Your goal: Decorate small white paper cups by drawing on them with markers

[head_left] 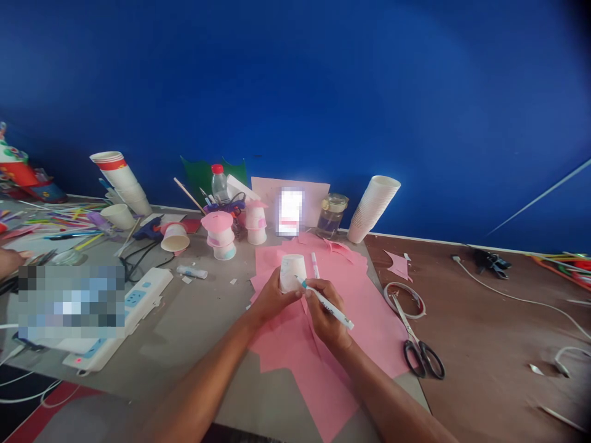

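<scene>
My left hand (273, 296) grips a white paper cup (293, 271), which is turned upside down above pink paper. Between the fingers of my right hand (327, 307) is a white marker (336, 312) with a blue end, its tip at or very near the cup's side. Faint marks show on the cup. Underneath lies pink paper (369, 326) with jagged cut edges. A slim pink-and-white strip or stick (314, 264) lies just behind my right hand.
Scissors (419, 351) and a tape roll (405, 299) lie to the right. Stacked paper cups (373, 208), a lidded jar (332, 214) and a lit phone (290, 212) stand behind. Pink-topped cups (218, 235) and a power strip (133, 307) are leftward. Another person's hand (12, 261) shows far left.
</scene>
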`<state>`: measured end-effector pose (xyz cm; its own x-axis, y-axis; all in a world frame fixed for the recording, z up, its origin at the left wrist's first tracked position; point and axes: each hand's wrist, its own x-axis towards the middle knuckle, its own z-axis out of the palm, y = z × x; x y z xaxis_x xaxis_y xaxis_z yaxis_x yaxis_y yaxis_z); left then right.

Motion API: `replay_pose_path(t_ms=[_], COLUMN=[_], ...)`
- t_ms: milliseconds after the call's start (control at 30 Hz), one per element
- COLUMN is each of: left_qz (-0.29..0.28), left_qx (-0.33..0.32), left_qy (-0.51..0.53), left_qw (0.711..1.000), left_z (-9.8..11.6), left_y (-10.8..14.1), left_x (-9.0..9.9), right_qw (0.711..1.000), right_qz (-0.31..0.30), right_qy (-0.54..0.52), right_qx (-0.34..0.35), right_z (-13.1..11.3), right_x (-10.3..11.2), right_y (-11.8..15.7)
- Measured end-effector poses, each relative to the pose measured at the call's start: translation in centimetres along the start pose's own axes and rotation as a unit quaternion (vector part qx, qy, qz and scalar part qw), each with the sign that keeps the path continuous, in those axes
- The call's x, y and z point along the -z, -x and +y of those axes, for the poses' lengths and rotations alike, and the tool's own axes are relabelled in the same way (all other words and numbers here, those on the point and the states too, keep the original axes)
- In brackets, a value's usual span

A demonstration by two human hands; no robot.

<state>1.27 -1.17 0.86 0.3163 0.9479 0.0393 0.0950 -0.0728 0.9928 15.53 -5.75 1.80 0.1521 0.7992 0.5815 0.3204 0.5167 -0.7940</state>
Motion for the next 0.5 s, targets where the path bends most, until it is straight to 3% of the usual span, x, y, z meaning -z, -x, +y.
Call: replay_pose_path(t_ms=[500], left_qz=[0.005], left_qx=[0.001], left_qy=[-0.005], left_qw=[1.000], left_z=[0.02], left_y=[0.04], left_x=[0.06], right_qw=[1.000], right_qz=[0.012], right_qy=[0.007], right_qx=[-0.004], right_z=[-0.12], right_x=[0.19], right_y=[-0.13])
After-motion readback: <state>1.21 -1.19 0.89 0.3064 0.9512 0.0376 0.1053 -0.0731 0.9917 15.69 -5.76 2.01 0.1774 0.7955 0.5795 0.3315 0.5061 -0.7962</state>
